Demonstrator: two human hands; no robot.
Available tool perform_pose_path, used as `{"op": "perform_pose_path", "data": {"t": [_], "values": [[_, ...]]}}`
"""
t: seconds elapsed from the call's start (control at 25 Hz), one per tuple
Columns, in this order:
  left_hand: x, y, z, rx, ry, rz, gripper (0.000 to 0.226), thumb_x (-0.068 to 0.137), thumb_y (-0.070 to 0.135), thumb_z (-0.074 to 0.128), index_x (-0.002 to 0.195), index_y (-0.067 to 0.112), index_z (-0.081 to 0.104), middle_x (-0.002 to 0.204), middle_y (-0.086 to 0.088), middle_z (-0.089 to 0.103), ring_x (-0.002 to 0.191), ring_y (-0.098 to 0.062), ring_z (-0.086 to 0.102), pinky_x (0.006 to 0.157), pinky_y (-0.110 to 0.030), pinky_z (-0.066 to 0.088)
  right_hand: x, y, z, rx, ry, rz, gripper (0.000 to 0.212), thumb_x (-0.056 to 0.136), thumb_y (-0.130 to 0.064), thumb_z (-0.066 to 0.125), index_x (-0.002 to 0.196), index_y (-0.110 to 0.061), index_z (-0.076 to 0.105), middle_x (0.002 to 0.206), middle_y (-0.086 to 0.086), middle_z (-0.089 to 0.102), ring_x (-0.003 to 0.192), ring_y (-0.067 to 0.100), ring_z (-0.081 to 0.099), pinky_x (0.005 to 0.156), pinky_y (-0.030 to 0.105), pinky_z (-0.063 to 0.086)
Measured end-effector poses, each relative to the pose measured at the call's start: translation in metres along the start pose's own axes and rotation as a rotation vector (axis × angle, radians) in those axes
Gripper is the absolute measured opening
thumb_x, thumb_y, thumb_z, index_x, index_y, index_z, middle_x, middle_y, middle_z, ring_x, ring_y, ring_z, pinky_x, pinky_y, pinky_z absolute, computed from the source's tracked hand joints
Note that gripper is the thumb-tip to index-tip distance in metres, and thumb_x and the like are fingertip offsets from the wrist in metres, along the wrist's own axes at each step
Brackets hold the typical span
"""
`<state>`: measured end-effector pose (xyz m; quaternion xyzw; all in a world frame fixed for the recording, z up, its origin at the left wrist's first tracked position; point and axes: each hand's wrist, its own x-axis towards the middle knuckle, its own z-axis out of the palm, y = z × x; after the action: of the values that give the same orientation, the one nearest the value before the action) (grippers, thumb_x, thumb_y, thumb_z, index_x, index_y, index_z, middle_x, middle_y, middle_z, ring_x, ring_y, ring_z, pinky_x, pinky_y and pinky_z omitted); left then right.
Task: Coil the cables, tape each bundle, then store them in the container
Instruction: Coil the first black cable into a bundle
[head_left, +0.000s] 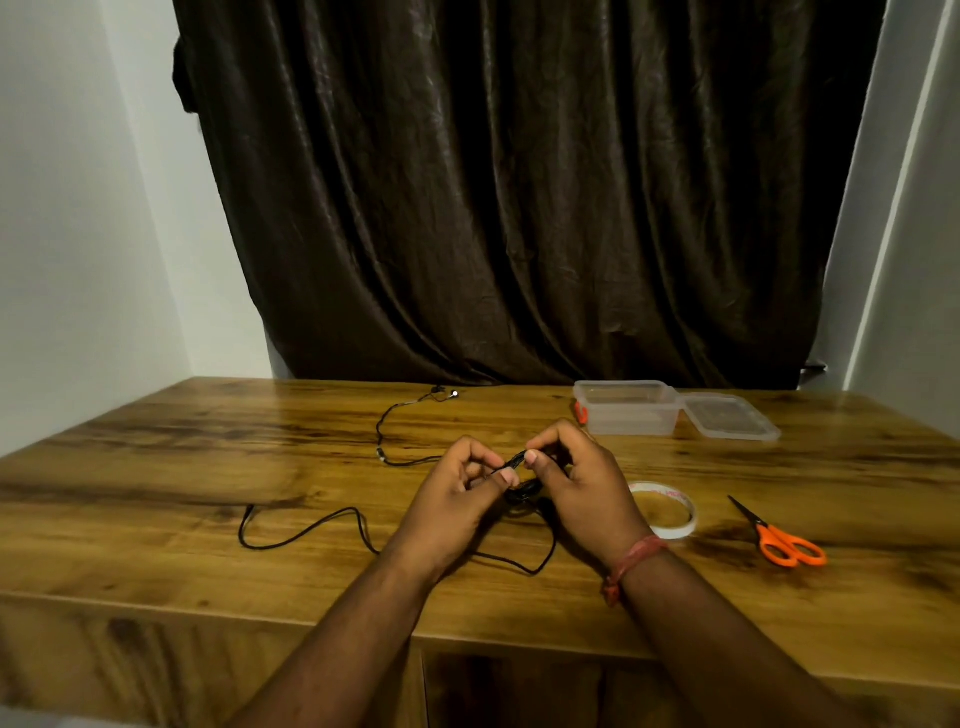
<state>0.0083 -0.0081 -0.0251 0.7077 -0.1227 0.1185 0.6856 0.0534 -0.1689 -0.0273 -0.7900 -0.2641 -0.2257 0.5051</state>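
Head view of a wooden worktop (156, 467) set before a dark curtain (519, 182). At left, a loose run of black cable (306, 530) lies on the worktop, curving from a free end toward the middle. Farther back, a second stretch of cable, the earphone cable (387, 421), runs from small earpieces near the rear edge down toward the hands. At centre, the left hand (457, 499) pinches a strand of cable between thumb and curled fingers. Just beside it, the right hand (576, 483) pinches the same strand with thumb and forefinger, its fingers curled; a small black coil (522, 491) sits between and just below the two hands. A red thread band (631, 564) circles the right wrist. Right of the hands, a roll of tape (675, 525) lies flat. Behind it stands a clear plastic container (626, 415), open, its lid (727, 418) lying beside it. At far right rest orange-handled scissors (779, 535).
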Motion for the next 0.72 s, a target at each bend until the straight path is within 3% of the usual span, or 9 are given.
{"op": "perform_pose_path", "data": {"t": [0.12,0.2,0.36,0.52,0.72], "values": [[0.0001,0.0014,0.0017,-0.093,-0.061,-0.098,0.012,0.096,0.007,0.056,0.104,0.003,0.048,0.084,-0.005,0.068,0.046,-0.006,0.044,0.043,-0.018,0.032,0.0004,0.0015,0.0000,-0.003,-0.005,-0.003,0.010,0.093,-0.019,0.063,0.089,-0.028,0.060,0.090,-0.002,0.061,0.084,0.006,0.057,0.071,0.022,0.045],[0.0014,-0.0005,-0.0004,-0.145,-0.103,-0.125,0.010,0.097,0.009,0.054,0.104,0.007,0.046,0.086,-0.007,0.069,0.040,-0.008,0.036,0.040,-0.019,0.027,0.0003,0.0021,0.0001,0.006,-0.010,0.004,0.010,0.094,-0.020,0.062,0.089,-0.029,0.060,0.091,-0.002,0.061,0.085,0.006,0.058,0.072,0.023,0.046],[0.0017,-0.0001,-0.0023,-0.227,-0.091,-0.133,0.011,0.097,0.007,0.054,0.104,0.007,0.045,0.086,-0.008,0.070,0.037,-0.009,0.039,0.037,-0.017,0.029,0.0005,0.0016,0.0006,0.009,-0.007,0.010,0.010,0.094,-0.021,0.062,0.089,-0.029,0.060,0.091,-0.001,0.063,0.086,0.009,0.060,0.074,0.029,0.050],[0.0026,-0.0011,-0.0049,-0.273,-0.117,-0.111,0.007,0.099,0.005,0.049,0.104,0.010,0.048,0.084,-0.005,0.062,0.039,-0.009,0.039,0.037,-0.018,0.029,0.0004,0.0020,0.0019,-0.010,-0.017,0.017,0.011,0.094,-0.022,0.062,0.088,-0.031,0.059,0.091,-0.003,0.062,0.086,0.007,0.060,0.073,0.026,0.049],[0.0012,-0.0005,-0.0018,-0.281,-0.189,-0.169,0.018,0.100,-0.001,0.037,0.095,0.006,0.053,0.061,0.001,0.052,0.036,-0.007,0.033,0.037,-0.016,0.026,-0.0009,0.0010,0.0014,-0.051,-0.020,0.030,0.012,0.093,-0.021,0.063,0.087,-0.031,0.060,0.092,-0.006,0.058,0.084,0.000,0.055,0.071,0.019,0.043]]}}
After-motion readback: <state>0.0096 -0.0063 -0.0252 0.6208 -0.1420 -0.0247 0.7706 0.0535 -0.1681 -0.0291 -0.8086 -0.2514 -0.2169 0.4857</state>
